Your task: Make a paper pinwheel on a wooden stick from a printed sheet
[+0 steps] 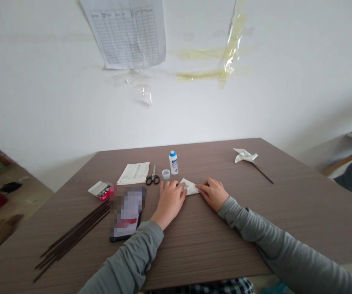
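A small folded piece of white paper (190, 187) lies on the brown wooden table (194, 241). My left hand (170, 201) presses flat on its left end. My right hand (214, 192) presses on its right end with the fingertips. Both sleeves are grey. Just beyond the paper stand a small white glue bottle with a blue cap (173, 162) and a little clear cap (165, 174). Scissors (153, 177) lie to the left of these.
A finished white paper pinwheel on a dark stick (247, 157) lies at the back right. A bundle of dark sticks (72, 237), a phone (127, 212), a small box (100, 190) and a printed sheet (133, 173) lie on the left. A white wall stands behind.
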`<state>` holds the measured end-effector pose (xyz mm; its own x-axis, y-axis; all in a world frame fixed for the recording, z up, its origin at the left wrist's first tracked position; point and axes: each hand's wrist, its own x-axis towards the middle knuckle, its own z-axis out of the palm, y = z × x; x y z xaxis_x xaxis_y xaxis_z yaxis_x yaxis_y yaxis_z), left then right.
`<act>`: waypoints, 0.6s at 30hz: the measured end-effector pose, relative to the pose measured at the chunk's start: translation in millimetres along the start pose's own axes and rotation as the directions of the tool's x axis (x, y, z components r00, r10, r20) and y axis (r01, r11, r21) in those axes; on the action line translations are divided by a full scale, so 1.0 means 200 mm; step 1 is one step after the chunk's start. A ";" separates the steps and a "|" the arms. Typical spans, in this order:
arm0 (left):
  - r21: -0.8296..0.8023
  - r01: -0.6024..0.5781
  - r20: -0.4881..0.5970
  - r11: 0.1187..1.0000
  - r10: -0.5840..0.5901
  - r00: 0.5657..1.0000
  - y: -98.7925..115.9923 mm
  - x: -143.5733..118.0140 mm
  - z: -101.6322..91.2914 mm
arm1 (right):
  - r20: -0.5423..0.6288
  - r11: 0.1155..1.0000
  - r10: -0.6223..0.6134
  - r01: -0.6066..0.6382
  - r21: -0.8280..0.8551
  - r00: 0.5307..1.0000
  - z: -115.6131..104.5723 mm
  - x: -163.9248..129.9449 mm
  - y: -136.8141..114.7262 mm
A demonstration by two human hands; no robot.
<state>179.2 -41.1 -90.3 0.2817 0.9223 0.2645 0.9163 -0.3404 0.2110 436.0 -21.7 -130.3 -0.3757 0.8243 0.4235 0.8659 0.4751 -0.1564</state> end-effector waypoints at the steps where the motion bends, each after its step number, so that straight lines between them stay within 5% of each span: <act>1: 0.003 0.001 -0.002 1.000 -0.001 1.000 0.00 0.00 0.00 | 0.006 1.000 0.003 -0.003 0.001 1.000 0.00 0.00 0.00; 18: 0.097 0.022 0.047 0.995 -0.026 0.999 0.04 0.00 -0.03 | -0.018 1.000 0.009 -0.009 -0.014 1.000 0.01 -0.01 0.00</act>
<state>185.0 -44.5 -82.2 0.2707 0.9385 0.2144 0.9455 -0.3010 0.1239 436.1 -22.7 -131.9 -0.3619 0.8230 0.4378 0.8738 0.4631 -0.1481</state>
